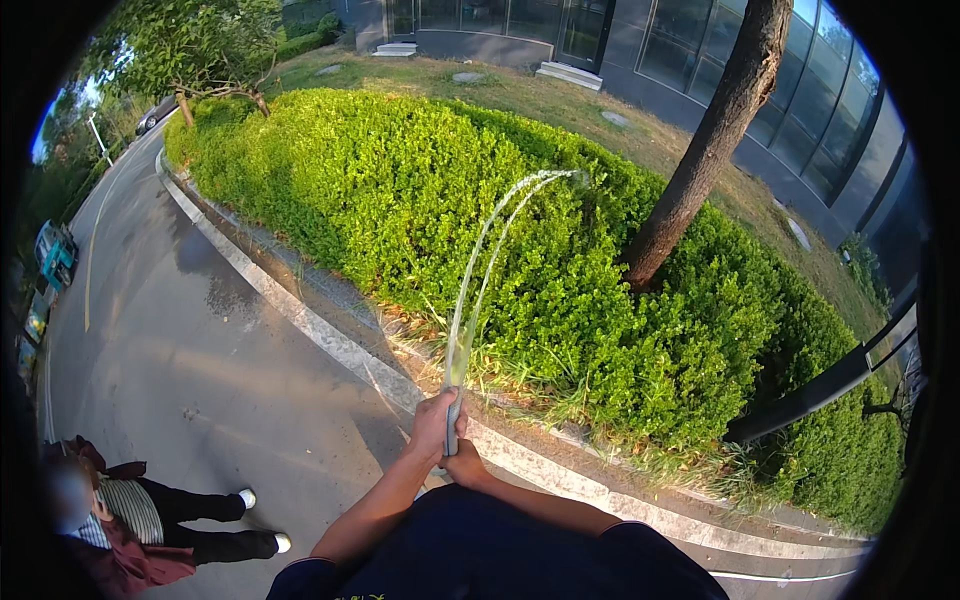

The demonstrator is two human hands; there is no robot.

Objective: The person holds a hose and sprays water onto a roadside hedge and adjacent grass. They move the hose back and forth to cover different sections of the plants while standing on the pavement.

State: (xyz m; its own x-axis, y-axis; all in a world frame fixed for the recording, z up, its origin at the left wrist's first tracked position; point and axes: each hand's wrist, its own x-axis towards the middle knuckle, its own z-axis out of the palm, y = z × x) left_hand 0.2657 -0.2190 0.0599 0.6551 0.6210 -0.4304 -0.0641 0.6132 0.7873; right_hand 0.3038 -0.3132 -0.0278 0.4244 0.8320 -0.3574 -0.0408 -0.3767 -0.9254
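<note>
A grey hose (452, 426) points up and away from my body, gripped near its end by my left hand (435, 424). Just below, my right hand (463, 459) is closed around the lower part of the hose, partly hidden behind it. Water (486, 247) leaves the hose end in two arcing streams that bend to the right and fall on the leafy green hedge (420, 202). The hose beneath my hands is mostly hidden by my arms and dark shirt.
A stone kerb (330, 337) runs between the road (172, 375) and the hedge. A tree trunk (690, 157) and a dark pole (802, 397) rise on the right. A person (150, 517) stands at lower left. Teal vehicle (56, 255) at far left; glass-fronted building (686, 52) behind.
</note>
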